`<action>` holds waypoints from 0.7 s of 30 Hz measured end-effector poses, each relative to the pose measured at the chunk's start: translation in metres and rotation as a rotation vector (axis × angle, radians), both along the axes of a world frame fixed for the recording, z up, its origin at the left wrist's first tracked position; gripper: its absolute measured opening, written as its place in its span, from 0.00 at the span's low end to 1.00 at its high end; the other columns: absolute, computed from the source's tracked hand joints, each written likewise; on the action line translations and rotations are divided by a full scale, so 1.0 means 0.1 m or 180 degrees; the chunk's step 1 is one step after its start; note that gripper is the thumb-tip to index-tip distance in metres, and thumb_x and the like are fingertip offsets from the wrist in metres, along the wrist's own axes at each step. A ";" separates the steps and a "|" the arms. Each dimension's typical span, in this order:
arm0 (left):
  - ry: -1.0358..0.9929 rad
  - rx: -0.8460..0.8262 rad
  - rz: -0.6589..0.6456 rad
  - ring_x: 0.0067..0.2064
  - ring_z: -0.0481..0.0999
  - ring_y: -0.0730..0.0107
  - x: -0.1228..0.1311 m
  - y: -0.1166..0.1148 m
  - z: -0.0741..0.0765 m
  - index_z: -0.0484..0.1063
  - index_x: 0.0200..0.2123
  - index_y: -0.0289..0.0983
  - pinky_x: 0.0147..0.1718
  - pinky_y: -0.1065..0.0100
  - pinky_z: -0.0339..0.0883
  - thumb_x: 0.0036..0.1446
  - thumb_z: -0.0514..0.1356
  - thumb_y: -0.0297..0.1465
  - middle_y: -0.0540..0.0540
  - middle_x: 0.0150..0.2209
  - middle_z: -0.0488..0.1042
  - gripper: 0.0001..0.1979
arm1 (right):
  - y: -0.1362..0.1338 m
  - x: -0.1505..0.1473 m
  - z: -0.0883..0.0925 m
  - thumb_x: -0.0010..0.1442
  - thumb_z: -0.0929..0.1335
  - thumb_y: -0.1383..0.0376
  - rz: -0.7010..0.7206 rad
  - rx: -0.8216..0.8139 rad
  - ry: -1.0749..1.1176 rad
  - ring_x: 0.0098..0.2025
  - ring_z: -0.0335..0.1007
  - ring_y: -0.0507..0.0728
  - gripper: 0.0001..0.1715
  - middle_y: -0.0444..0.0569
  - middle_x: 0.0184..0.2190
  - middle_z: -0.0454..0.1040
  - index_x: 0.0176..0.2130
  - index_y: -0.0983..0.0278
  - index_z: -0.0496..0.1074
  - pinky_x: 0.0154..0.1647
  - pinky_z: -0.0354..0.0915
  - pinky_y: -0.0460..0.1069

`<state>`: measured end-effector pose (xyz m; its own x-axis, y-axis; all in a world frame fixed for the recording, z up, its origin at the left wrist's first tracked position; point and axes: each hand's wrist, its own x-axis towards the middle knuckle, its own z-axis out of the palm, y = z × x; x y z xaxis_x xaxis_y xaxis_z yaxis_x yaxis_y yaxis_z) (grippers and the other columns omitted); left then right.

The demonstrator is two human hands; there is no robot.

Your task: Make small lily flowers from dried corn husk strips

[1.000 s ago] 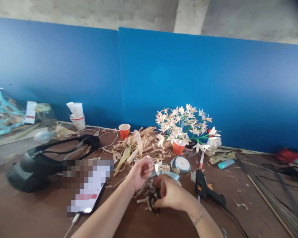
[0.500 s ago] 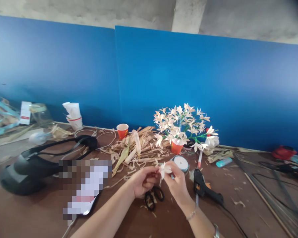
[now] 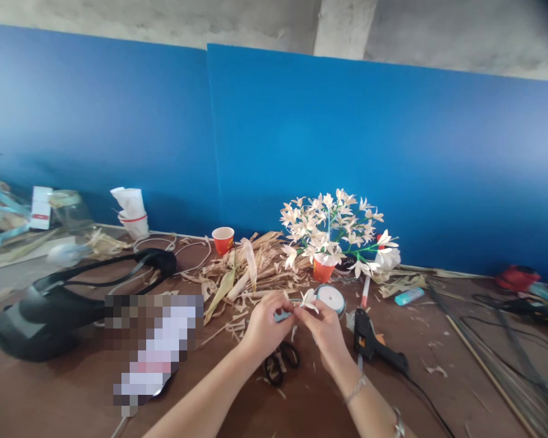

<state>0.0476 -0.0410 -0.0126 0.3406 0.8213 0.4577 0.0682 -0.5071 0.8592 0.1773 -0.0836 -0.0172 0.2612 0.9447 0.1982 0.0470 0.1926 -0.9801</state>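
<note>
A small white flower [image 3: 309, 299], its petals apparently made of dried corn husk, stands up from the fingertips of my right hand [image 3: 323, 330]. The thumb and fingers of that hand are closed around its base. My left hand [image 3: 267, 321] is closed in a pinch, its fingertips meeting those of the right; what lies between them is too small to make out. Below and between the hands lie black-handled scissors [image 3: 281, 364], partly covered by my left hand. Just behind my right hand is a white spool [image 3: 331, 298] of tape or ribbon.
White flowers on green stems [image 3: 333, 228] stand in a red paper cup [image 3: 323, 269]. Left of them are a heap of dried husks [image 3: 251, 271] and another red cup [image 3: 223, 241]. A black glue gun [image 3: 374, 345] lies right, a phone [image 3: 159, 347] and black headset [image 3: 31, 328] left.
My left hand has rolled over, its back now turned up, and its fingertips have come against the right hand's. The flower has tipped from hanging downward to pointing up.
</note>
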 end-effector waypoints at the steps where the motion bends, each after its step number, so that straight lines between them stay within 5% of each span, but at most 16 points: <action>1: 0.0058 0.0064 0.0033 0.31 0.64 0.67 0.00 0.00 -0.01 0.70 0.20 0.38 0.32 0.70 0.55 0.41 0.59 0.23 0.49 0.23 0.66 0.05 | 0.00 0.00 0.00 0.46 0.70 0.57 -0.0013 0.0057 -0.0110 0.28 0.61 0.52 0.14 0.43 0.23 0.67 0.24 0.65 0.67 0.31 0.59 0.46; 10: 0.0145 0.0184 -0.0109 0.30 0.66 0.67 0.00 -0.01 -0.02 0.68 0.19 0.38 0.33 0.69 0.57 0.43 0.57 0.21 0.48 0.24 0.68 0.07 | -0.02 -0.01 0.02 0.49 0.69 0.62 0.0016 0.0358 -0.0511 0.28 0.58 0.51 0.11 0.43 0.24 0.62 0.24 0.64 0.63 0.32 0.58 0.46; 16: -0.0064 0.0128 0.0138 0.30 0.66 0.67 -0.02 0.07 -0.04 0.71 0.21 0.38 0.31 0.70 0.57 0.44 0.61 0.27 0.47 0.25 0.69 0.03 | -0.12 0.01 0.13 0.51 0.66 0.63 0.0532 0.0332 0.0139 0.33 0.60 0.52 0.13 0.44 0.31 0.64 0.38 0.62 0.63 0.32 0.58 0.45; 21: 0.0025 0.0390 0.0338 0.31 0.68 0.68 -0.04 0.11 -0.07 0.72 0.22 0.38 0.33 0.68 0.60 0.45 0.61 0.28 0.47 0.26 0.71 0.03 | -0.14 0.02 0.15 0.56 0.62 0.57 0.0742 0.0132 0.0482 0.24 0.56 0.50 0.14 0.42 0.22 0.62 0.27 0.64 0.65 0.24 0.53 0.45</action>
<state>0.0438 -0.0302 -0.0191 0.2587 0.7910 0.5544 0.1335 -0.5977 0.7905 0.1795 -0.0974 -0.0024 0.0672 0.9747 0.2131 -0.1498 0.2210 -0.9637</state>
